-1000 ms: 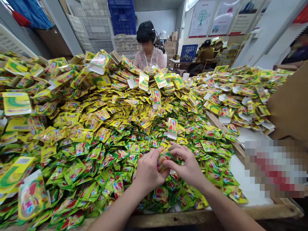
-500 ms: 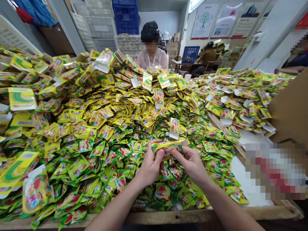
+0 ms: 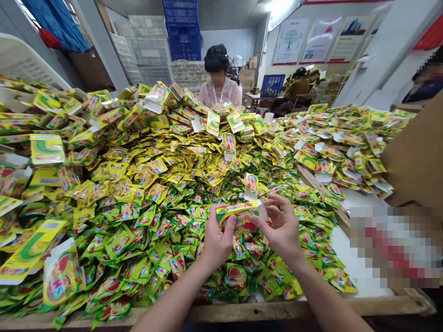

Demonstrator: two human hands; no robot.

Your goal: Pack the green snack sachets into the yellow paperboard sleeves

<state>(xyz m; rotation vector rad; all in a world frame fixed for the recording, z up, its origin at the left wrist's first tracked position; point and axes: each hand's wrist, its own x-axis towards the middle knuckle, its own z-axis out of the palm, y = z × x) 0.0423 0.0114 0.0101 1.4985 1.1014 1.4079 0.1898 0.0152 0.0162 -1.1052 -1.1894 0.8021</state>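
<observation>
A small yellow and green box [image 3: 242, 215] is held level above the pile of green sachets [image 3: 152, 249]. Wrapped round its left end is my left hand [image 3: 218, 237], thumb on the front. My right hand [image 3: 282, 228] is at the box's right end, where a white flap stands open; its thumb touches the front of the box, and the other fingers are curled and apart behind the flap. Another box [image 3: 251, 186] with a white flap lies on the sachets just beyond.
Yellow sachets and boxes [image 3: 121, 110] heap up at the back and left. More boxes [image 3: 346, 143] lie behind a wooden strip [image 3: 314, 180] at the right, near a cardboard box [image 3: 415, 157]. A person [image 3: 219, 85] sits across the table. A wooden edge [image 3: 256, 311] runs along the front.
My right hand has loosened and its fingers have risen off the box's right end, where the white flap now shows more. The view has tilted up slightly.
</observation>
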